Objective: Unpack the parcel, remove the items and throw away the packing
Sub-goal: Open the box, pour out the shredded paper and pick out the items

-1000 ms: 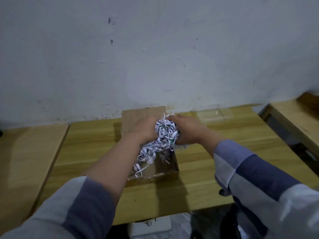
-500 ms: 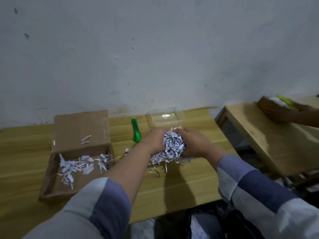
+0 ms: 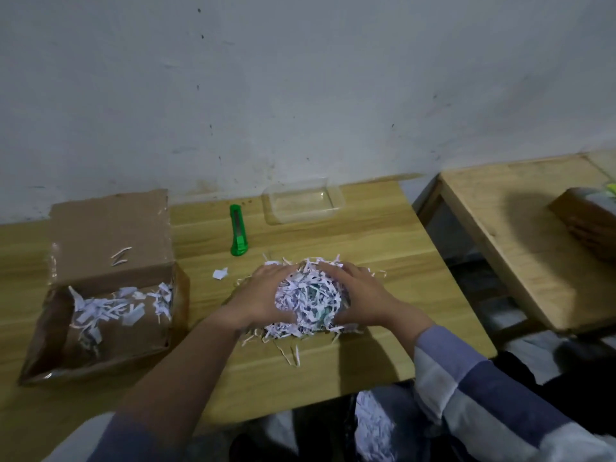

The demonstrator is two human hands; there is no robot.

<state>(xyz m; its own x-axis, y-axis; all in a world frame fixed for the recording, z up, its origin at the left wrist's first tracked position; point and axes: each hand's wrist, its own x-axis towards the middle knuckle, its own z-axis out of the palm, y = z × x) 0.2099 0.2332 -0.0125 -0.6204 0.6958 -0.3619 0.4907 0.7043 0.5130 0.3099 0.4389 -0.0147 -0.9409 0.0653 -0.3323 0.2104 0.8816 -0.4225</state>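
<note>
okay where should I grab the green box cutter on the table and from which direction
Grip the green box cutter across its narrow sides at mid-body, coming from above. It lies flat, lengthwise toward the wall, with bare table on both sides.

Bare workroom: scuffed white wall (image 3: 300, 78), plain wooden tables (image 3: 383, 241).

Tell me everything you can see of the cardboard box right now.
The cardboard box is brown and open, its flap folded back toward the wall with two paper strips on it. It sits on the wooden table, left of both hands; neither touches it. Leftover white shredded paper lies inside. Clear tape glints along its edges.
</note>
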